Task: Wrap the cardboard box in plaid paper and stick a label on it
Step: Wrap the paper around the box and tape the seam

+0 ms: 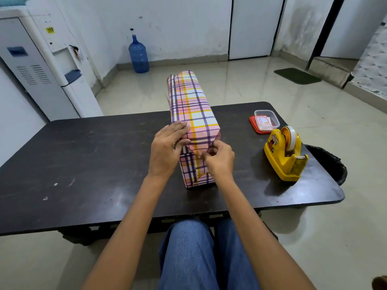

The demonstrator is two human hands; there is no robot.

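Box, covered in plaid paper, is laid lengthwise on the table, with its near end turned toward the sitter so the end fold can be worked. Left grip is closed over the upper left corner, fingers on top and thumb on the end face, likely to pin the side folds. Right grip is pinched on the tip of the flap. Dispenser is kept near at right, presumably for sealing. Clear tub, set on its red lid, is seen to hold labels.
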